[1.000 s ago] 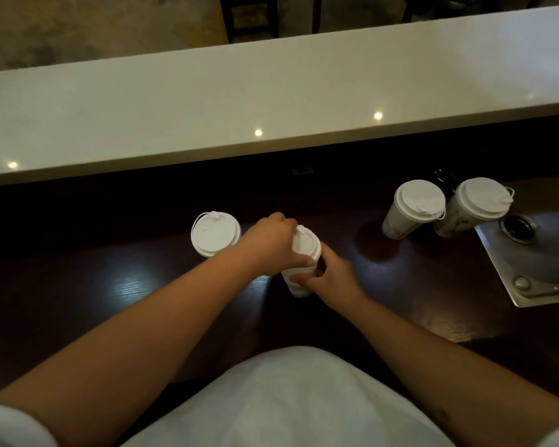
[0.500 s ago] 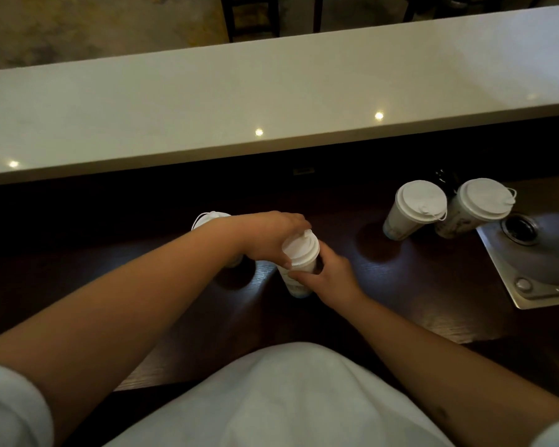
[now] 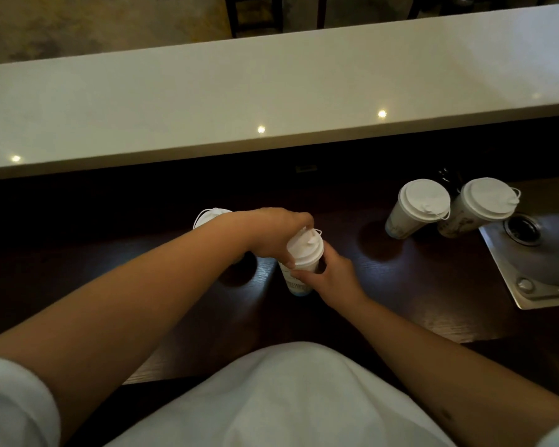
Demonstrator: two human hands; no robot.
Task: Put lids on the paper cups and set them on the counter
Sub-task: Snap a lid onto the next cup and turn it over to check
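Right now, from the head camera, both hands meet on one paper cup (image 3: 296,279) standing on the dark wooden worktop (image 3: 400,285). Left hand (image 3: 273,233) curls over the white lid (image 3: 305,250), its fingers pressed on the lid's rim. Right hand (image 3: 331,275) wraps the cup's side, fingers clamped around it. Behind the left forearm, another lidded cup (image 3: 208,216) shows only partly. Two more lidded cups (image 3: 417,206) (image 3: 476,204) stand just beside each other near the steel sink (image 3: 542,269). Beyond runs the pale counter (image 3: 239,101).
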